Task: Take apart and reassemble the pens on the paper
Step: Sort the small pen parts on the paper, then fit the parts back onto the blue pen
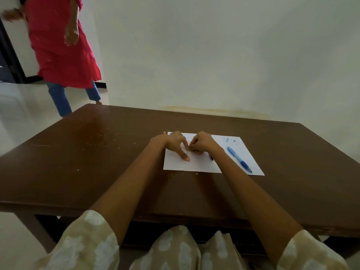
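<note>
Near the paper's (194, 164) left edge, our left hand (175, 144) and right hand (202, 143) pinch a thin pen part (187, 152). The blue pen (238, 158) and two small pieces (227, 140) lie toward its right edge; they could roll off if bumped.

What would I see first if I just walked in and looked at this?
Probably the person in a bright pink top standing at the far left, past the brown table. Next, the white paper in the middle of the table, where the left hand and right hand meet over something thin. A blue pen lies on the paper's right side.
</note>
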{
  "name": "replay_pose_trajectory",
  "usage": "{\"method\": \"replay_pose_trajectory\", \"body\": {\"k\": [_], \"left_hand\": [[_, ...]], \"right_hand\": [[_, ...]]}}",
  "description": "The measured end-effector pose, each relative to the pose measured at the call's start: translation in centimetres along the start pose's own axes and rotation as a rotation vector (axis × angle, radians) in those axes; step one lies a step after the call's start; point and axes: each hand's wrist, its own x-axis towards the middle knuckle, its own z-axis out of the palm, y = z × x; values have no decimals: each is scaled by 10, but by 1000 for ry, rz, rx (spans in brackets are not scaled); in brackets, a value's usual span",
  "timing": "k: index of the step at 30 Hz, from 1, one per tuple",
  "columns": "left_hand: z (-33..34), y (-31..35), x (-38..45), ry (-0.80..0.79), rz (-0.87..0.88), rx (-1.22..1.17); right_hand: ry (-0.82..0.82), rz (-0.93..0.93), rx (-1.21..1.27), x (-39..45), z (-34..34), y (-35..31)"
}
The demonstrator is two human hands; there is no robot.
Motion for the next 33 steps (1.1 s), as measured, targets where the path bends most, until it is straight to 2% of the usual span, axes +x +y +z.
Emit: {"method": "replay_pose_trajectory", "body": {"k": [7,14,19,22,25,27,29,31,33], "left_hand": [[7,-6,2,43,22,-57],[23,-15,4,153,65,-182],[21,-13,0,162,67,-203],[19,-9,-5,225,67,-238],[16,3,-10,359,89,-399],[12,18,-10,488,104,-554],[8,40,-5,603,80,-610],[8,68,4,646,25,-583],[12,97,16,617,-28,-559]], "right_hand": [[-27,55,122,2,-3,4],[-148,176,215,-5,-2,-5],[-120,219,238,-6,0,-8],[-102,229,298,-11,-7,-6],[-29,209,503,-21,-28,5],[66,193,623,-27,-44,17],[176,194,690,-33,-62,34],[279,221,726,-36,-76,52],[370,259,795,-37,-86,71]]}}
